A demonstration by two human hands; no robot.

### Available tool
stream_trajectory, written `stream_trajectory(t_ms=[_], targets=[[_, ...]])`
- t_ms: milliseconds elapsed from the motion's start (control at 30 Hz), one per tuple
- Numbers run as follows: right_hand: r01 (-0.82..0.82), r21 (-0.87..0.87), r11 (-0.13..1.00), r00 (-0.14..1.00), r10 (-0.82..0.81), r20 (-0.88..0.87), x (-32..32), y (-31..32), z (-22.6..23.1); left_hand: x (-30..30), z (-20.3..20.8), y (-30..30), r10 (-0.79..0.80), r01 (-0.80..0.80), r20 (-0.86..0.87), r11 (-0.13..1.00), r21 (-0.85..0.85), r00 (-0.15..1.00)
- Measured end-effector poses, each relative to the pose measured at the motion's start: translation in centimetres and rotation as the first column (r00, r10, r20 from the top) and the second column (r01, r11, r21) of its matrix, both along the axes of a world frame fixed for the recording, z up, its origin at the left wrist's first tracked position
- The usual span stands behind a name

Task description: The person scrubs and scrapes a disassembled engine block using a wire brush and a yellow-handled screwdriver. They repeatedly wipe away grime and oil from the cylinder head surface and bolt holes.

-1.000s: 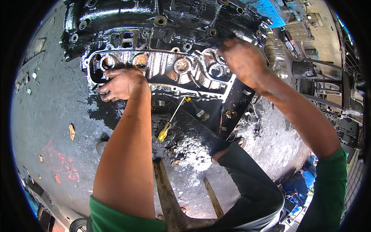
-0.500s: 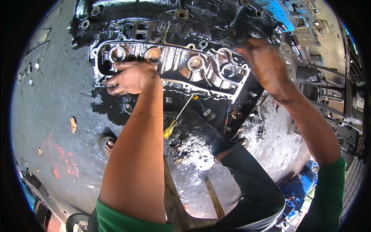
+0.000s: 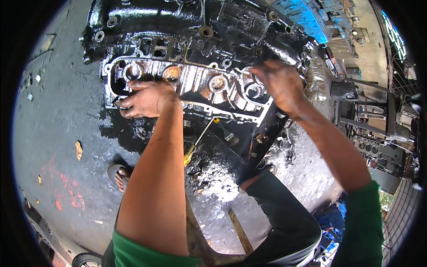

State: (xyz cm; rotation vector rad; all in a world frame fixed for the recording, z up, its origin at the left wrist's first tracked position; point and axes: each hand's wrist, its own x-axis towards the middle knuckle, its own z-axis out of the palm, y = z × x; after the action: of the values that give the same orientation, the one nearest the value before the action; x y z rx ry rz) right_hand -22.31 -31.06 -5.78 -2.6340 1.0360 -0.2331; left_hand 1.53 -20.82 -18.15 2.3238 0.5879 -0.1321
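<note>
A greasy black engine block (image 3: 231,26) lies on the wet oily floor, with a silvery cylinder head (image 3: 195,86) on its near side. My left hand (image 3: 147,99) rests on the head's left end, fingers curled over its edge. My right hand (image 3: 280,82) hovers at the head's right end, fingers bent; whether it holds anything I cannot tell. A yellow-handled screwdriver (image 3: 198,142) lies on the floor just below the head, between my arms.
My foot in a sandal (image 3: 119,174) stands at lower left, my dark-trousered knee (image 3: 275,196) at lower right. Another engine part (image 3: 378,151) and metal frames stand at the right. Small bolts and nuts (image 3: 262,139) lie scattered in the oil.
The view has shifted so the engine sits lower in the picture. My right hand has moved down and left toward the head's right end. My left hand stays on the left end.
</note>
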Motion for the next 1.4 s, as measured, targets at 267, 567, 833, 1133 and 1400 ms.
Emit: stream_trajectory(t_ms=[267, 567, 833, 1133, 1400], targets=[[-0.150, -0.360, 0.921, 0.820, -0.087, -0.565, 1.0, 1.5, 1.1, 0.0, -0.3, 0.1, -0.018, 0.017, 0.025, 1.000, 0.021, 1.000], [-0.147, -0.391, 0.908, 0.826, -0.105, -0.555, 0.4, 1.7, 3.6, 0.1, -0.4, 0.2, -0.032, 0.031, 0.030, 0.999, 0.026, 0.999], [-0.329, -0.339, 0.881, 0.777, 0.049, -0.628, 1.0, 0.6, 3.4, -0.1, 0.4, 0.0, -0.046, 0.046, -0.005, 0.998, -0.035, 0.999], [-0.245, -0.109, 0.963, 0.914, 0.192, -0.356, 0.0, -0.6, 3.1, -0.1, 0.1, 0.2, -0.037, 0.037, -0.003, 0.999, -0.008, 0.999], [0.029, 0.835, 0.549, 0.901, -0.376, 0.216, -3.9, -3.4, -0.6, 0.0, -0.1, 0.0, -0.009, 0.010, 0.050, 1.000, -0.025, 0.999]])
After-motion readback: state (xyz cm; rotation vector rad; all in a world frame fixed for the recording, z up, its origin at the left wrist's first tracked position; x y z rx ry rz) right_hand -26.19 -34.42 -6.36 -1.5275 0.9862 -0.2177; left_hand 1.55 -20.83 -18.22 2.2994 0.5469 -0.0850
